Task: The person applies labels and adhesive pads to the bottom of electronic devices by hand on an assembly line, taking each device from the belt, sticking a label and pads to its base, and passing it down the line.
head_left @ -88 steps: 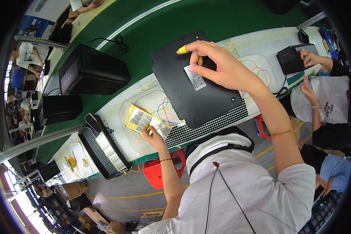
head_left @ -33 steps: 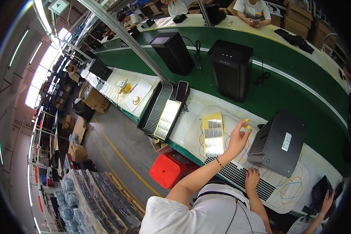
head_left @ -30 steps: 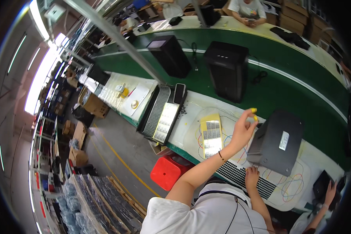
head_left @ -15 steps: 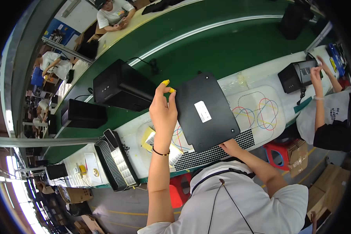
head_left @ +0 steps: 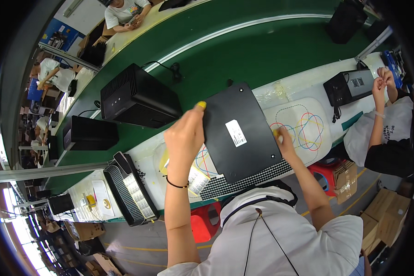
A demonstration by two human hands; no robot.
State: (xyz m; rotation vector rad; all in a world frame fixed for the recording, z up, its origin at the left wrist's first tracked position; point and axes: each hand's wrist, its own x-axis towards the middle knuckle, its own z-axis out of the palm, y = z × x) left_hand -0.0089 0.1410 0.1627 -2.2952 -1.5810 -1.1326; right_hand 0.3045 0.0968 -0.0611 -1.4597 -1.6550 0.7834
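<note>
A flat black panel [head_left: 244, 152] with a white label and holes near its corners is held up in front of me, tilted. My left hand [head_left: 187, 135] is closed on its left edge, with yellow covering on a fingertip. Gripping the opposite edge is my right hand [head_left: 286, 143], its fingers partly hidden by the panel. Below the panel, a sheet covered in rows of small black dots [head_left: 216, 189] lies along the bench's near edge. A sheet of printed labels [head_left: 198, 181] lies beside my left wrist.
A pale mat with coloured loops [head_left: 322, 131] lies under the panel. Black box-shaped devices [head_left: 138, 99] stand on the green conveyor [head_left: 257, 55]. A long black tray [head_left: 131, 191] sits at left. At right, a co-worker's hands [head_left: 382, 83] are near another black device [head_left: 347, 87].
My right hand has moved from the panel's near edge up to its right edge. My left fingers, raised before, now wrap the left edge. The view has shifted slightly.
</note>
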